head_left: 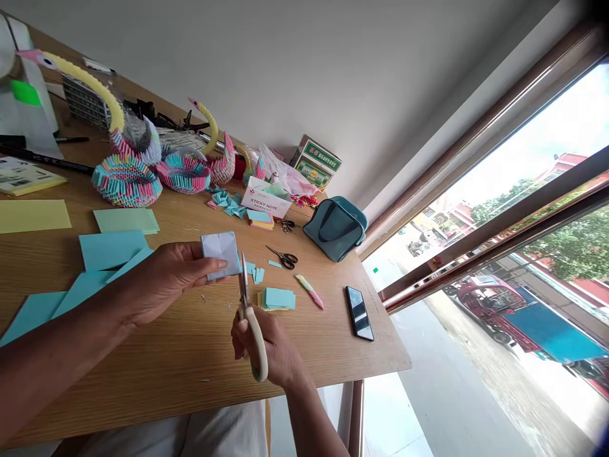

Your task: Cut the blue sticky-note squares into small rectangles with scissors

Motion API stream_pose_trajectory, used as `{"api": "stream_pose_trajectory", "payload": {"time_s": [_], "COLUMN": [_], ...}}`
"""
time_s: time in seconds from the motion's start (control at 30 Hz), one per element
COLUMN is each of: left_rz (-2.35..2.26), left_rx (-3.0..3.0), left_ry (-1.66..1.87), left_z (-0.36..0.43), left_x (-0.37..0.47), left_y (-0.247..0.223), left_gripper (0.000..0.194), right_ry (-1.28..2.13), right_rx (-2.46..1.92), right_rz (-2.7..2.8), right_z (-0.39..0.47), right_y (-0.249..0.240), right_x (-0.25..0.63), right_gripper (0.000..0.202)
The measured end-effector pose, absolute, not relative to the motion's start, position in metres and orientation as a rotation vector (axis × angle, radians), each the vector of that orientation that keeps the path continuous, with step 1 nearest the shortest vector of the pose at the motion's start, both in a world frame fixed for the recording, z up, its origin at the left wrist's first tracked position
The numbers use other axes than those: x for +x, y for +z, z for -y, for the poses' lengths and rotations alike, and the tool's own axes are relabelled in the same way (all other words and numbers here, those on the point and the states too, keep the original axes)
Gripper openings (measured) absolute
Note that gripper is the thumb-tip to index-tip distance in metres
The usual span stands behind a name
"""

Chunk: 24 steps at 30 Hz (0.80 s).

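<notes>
Between the thumb and fingers of my left hand point(183, 270) is a small folded paper square point(219, 249), pale lilac with blue edges. My right hand point(269, 339) grips cream-handled scissors point(257, 343), their blades pointing up beside the paper's right edge. Whether the blades touch the paper I cannot tell. Just behind the blades lie small cut blue strips point(257, 274). A stack of blue and yellow paper rectangles point(279, 298) sits to the right of the scissors. Larger blue sheets point(114, 247) lie left of my left hand, partly covered by my forearm.
Folded paper swans point(127, 181) stand at the back left. Behind the paper are black scissors point(288, 259), a sticky note box point(266, 198) and a teal bag point(335, 228). A phone point(359, 312) lies near the table's right edge, beside a pink-green pen-like item point(310, 292).
</notes>
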<state>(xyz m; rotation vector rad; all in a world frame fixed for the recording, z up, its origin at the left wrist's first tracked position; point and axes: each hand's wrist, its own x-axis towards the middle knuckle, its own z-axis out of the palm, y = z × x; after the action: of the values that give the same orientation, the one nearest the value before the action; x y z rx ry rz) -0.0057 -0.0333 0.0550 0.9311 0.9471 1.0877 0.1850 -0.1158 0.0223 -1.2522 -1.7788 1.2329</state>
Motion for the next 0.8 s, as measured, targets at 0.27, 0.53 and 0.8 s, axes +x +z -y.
{"api": "stream_pose_trajectory", "payload": {"time_s": [0.27,0.53,0.8], "left_rz": [-0.963,-0.963,-0.966], "left_rx": [0.962,0.97,1.002], "left_ry": [1.082,1.069,1.04], "left_z": [0.0328,0.0312,0.0297], "left_x": [-0.0065,-0.0063,-0.0088], "left_y": [0.0499,0.0498,0.0576], "left_gripper": [0.046,0.043,0.039], "right_ry": [1.232,1.218,1.188], "right_rx": [-1.276,-1.303,-1.304], "right_rz": [1.726,1.7,1.692], "right_z": [0.1175,0.1197,0.1197], "right_y": [0.0208,0.0223,0.0273], "right_x": [0.1813,0.1793,0.1761], "right_gripper": [0.047,0.046,0.046]}}
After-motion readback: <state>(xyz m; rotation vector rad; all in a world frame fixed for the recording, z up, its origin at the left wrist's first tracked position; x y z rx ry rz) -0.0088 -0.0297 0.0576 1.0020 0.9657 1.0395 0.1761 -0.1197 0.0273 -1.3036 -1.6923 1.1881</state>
